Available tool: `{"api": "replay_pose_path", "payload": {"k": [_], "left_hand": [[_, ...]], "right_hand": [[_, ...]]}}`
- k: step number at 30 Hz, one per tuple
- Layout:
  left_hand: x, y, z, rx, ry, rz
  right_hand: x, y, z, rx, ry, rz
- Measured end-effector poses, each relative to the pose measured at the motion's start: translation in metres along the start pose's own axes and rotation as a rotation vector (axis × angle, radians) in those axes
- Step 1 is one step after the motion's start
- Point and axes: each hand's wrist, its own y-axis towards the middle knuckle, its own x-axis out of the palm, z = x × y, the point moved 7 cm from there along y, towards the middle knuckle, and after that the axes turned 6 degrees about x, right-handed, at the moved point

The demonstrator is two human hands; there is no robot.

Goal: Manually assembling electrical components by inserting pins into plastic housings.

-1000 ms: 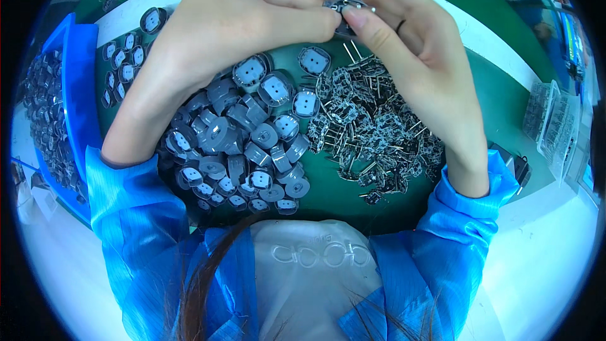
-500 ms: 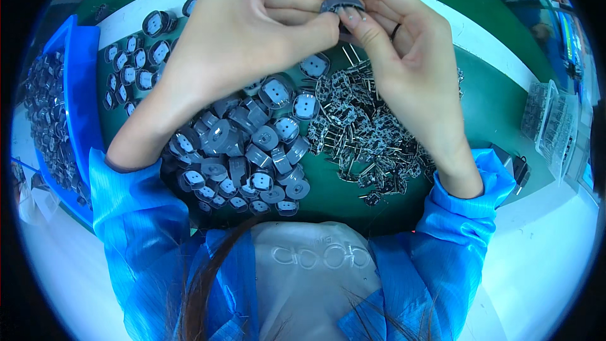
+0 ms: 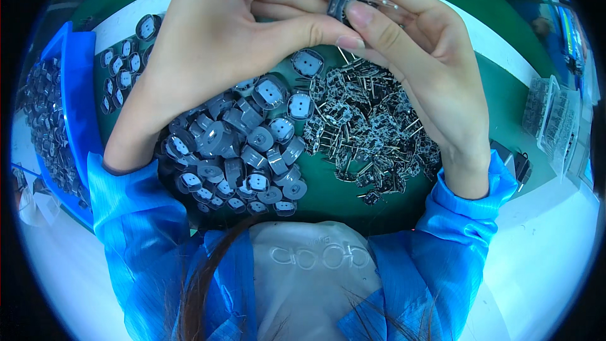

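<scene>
Both hands meet at the top of the view around a dark grey round plastic housing [image 3: 338,9]. My left hand [image 3: 233,38] is closed on its left side, with the thumb below and fingers above. My right hand [image 3: 429,44] grips from the right, its thumb pressed against the open side. A black piece with thin metal pins [image 3: 386,3] sits at that side, the pins pointing right between the right hand's fingers. How deep it sits in the housing is hidden by the thumb. Below lie a pile of similar grey housings [image 3: 221,139] and a pile of small black pinned circuit boards [image 3: 372,120].
More housings with pale two-holed faces stand in rows [image 3: 124,79] at the left on the green mat [image 3: 322,196]. A blue bin [image 3: 85,101] full of grey housings is at the far left. Clear plastic trays [image 3: 552,123] stand at the far right.
The housing has been turned so the metal pins now point right. My right hand has shifted slightly right, and my left hand slightly left.
</scene>
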Motion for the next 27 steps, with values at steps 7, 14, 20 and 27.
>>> {"api": "replay_pose_path", "payload": {"k": [7, 14, 20, 27], "left_hand": [[0.005, -0.004, 0.028, 0.255, 0.323, -0.062], [0.008, -0.004, 0.023, 0.055, 0.292, 0.029], [-0.019, 0.018, -0.013, -0.278, -0.045, 0.056], [-0.100, 0.036, -0.078, -0.234, 0.421, 0.133]], "right_hand": [[0.001, 0.003, 0.010, -0.154, 0.066, 0.014], [0.003, 0.005, 0.010, -0.345, 0.188, 0.040], [-0.015, -0.014, 0.001, -0.371, -0.232, 0.326], [0.024, -0.067, -0.005, -0.268, 0.146, -0.645]]}}
